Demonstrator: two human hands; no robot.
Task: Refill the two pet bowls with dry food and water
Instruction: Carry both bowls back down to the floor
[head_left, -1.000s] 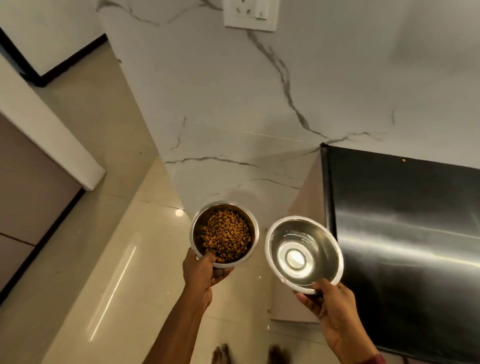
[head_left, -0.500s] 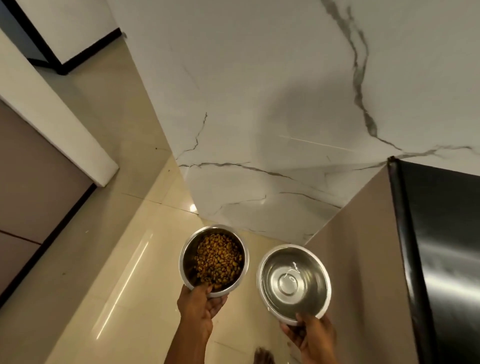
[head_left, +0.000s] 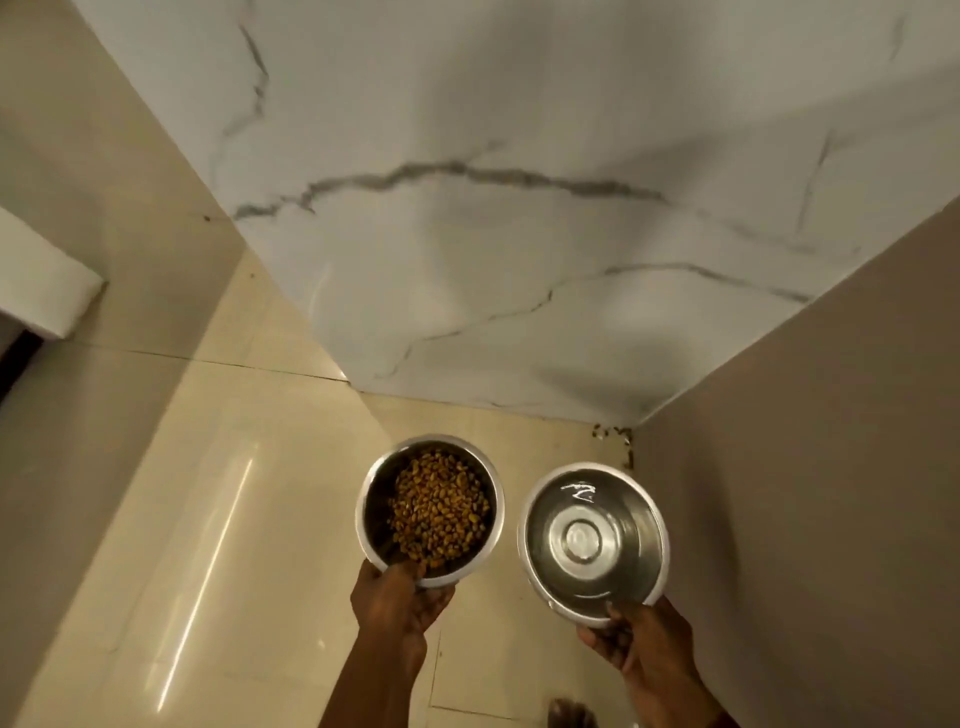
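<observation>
The left hand (head_left: 400, 605) grips the near rim of the steel food bowl (head_left: 375, 512), heaped with dry food (head_left: 439, 512). Just beside it, the right hand (head_left: 644, 644) pinches the near rim of the water bowl (head_left: 644, 551). Both bowls extend beyond the hands, above the tiled floor (head_left: 208, 493).

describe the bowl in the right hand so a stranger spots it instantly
Start at the veined wall meeting the beige floor. In front of it two steel bowls are held side by side; take the right bowl, beside the grey panel, in the right hand. Its neighbour holds brown kibble; this one shows a bare shiny bottom.
</observation>
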